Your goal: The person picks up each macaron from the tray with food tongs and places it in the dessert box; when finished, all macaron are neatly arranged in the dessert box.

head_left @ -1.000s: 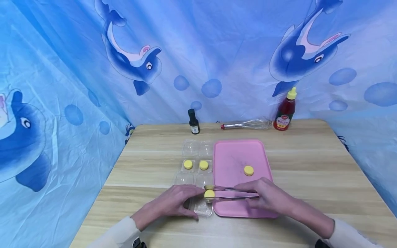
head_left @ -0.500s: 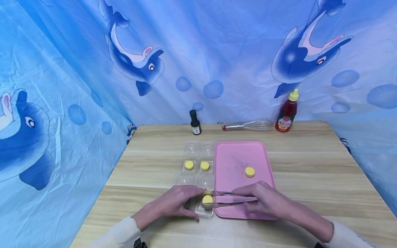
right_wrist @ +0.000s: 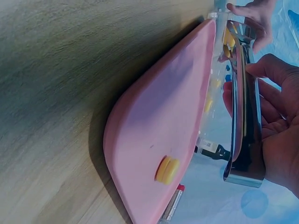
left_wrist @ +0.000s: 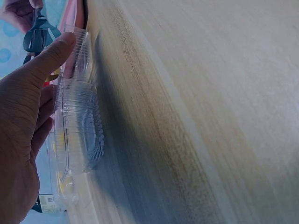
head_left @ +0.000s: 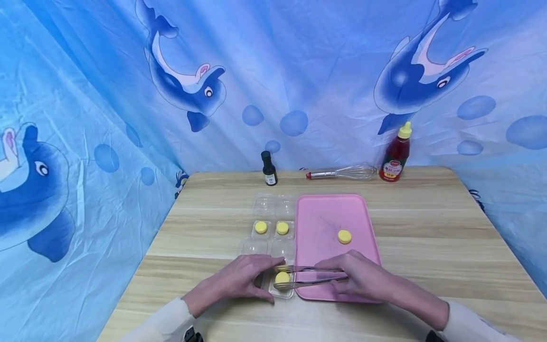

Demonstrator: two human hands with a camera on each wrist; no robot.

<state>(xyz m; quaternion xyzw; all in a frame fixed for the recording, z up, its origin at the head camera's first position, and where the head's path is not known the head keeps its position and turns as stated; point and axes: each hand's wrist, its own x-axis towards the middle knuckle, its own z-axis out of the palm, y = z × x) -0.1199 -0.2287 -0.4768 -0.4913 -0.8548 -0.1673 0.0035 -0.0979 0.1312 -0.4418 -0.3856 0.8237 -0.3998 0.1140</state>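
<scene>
In the head view my right hand (head_left: 363, 276) holds metal tongs (head_left: 314, 282) with forked ends, reaching leftward. Between the tong ends is a yellow macaron (head_left: 282, 277), low in the right compartment of the nearer clear plastic box (head_left: 283, 293); whether it touches the bottom is unclear. My left hand (head_left: 241, 278) grips that box's left end, thumb in front and fingers behind, hiding most of the left compartment. The left wrist view shows the box's ribbed wall (left_wrist: 77, 121) beside the fingers. Another macaron (right_wrist: 168, 170) lies on the pink tray (head_left: 329, 209).
Behind the nearer box, another open clear box (head_left: 271, 235) holds two yellow macarons, one per compartment. Along the table's back edge are a small dark bottle (head_left: 269, 171), a whisk (head_left: 342, 173) and a red sauce bottle (head_left: 394, 156). A blue dolphin curtain (head_left: 325, 71) hangs behind.
The tongs have carried the macaron leftward and slightly toward the front, from the tray's edge into the nearer box. My left hand stays in place on the box.
</scene>
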